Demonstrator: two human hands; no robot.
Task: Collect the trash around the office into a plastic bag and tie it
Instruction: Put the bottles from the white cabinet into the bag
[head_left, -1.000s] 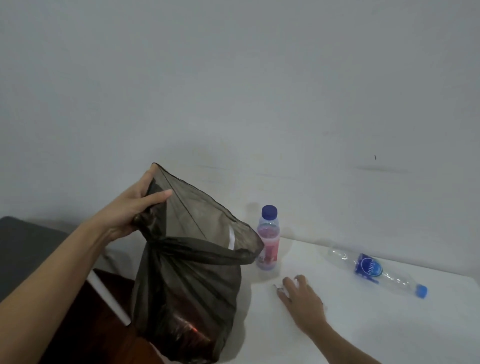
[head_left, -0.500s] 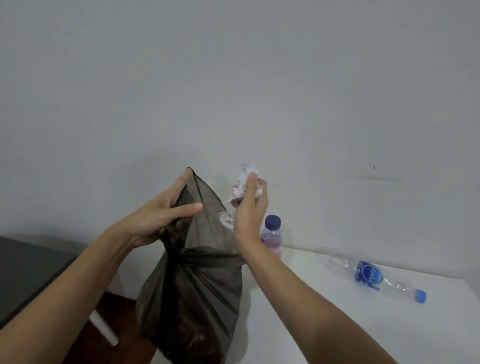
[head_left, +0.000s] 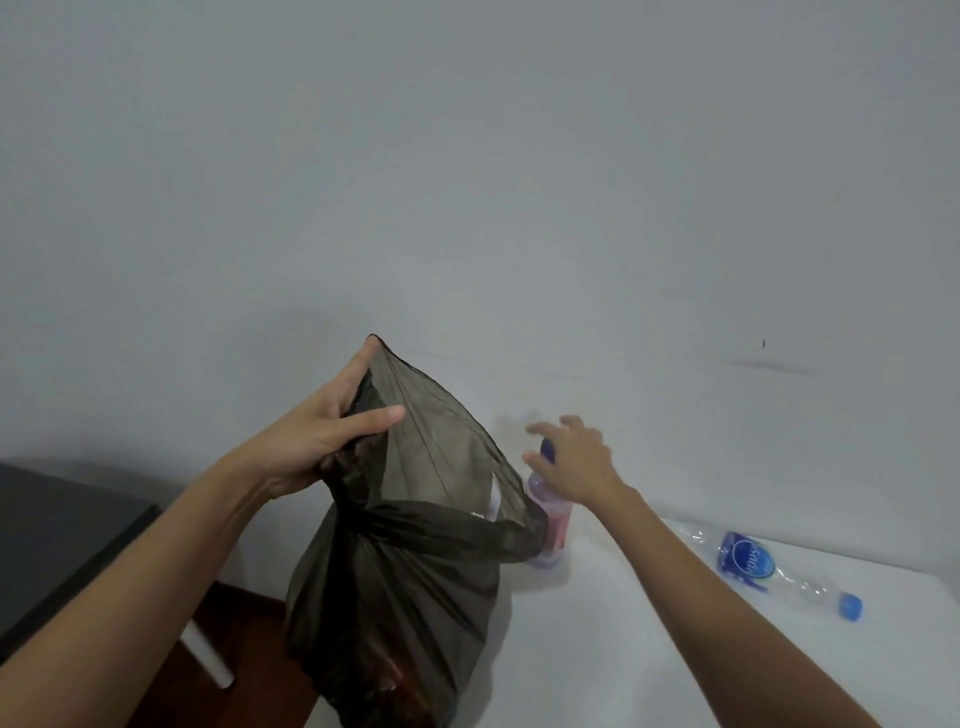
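1. Nearest, two bare forearms reaching in from the lower corners toward the middle.
2. Dark, half-see-through bag (head_left: 410, 587) hanging at the left edge of the white tabletop (head_left: 613, 649), bottom bulging with reddish trash too dim to identify; mouth held open and facing up and right, something white just visible inside near the right rim.
3. Left hand (head_left: 322, 436) closed on the bag's upper left rim: thumb laid over the plastic, index finger stretched up along the raised edge, remaining fingers curled into bunched film.
4. Right hand (head_left: 576, 462) open, fingers spread and blurred, holding nothing, hovering just right of the bag mouth above the upright bottle (head_left: 550, 525).
5. That bottle standing on the tabletop right beside the bag, pink label, blue cap partly hidden behind the right hand; contact with the fingers cannot be told.
6. Further right, well apart from the bag, a clear bottle (head_left: 779, 571) lying on its side, blue label, blue cap pointing right.
7. Lower left, a dark grey surface (head_left: 57, 545) with a white leg (head_left: 208, 654) over reddish-brown floor (head_left: 249, 623).
8. Farthest, a plain pale wall (head_left: 467, 182), small dark mark at right.
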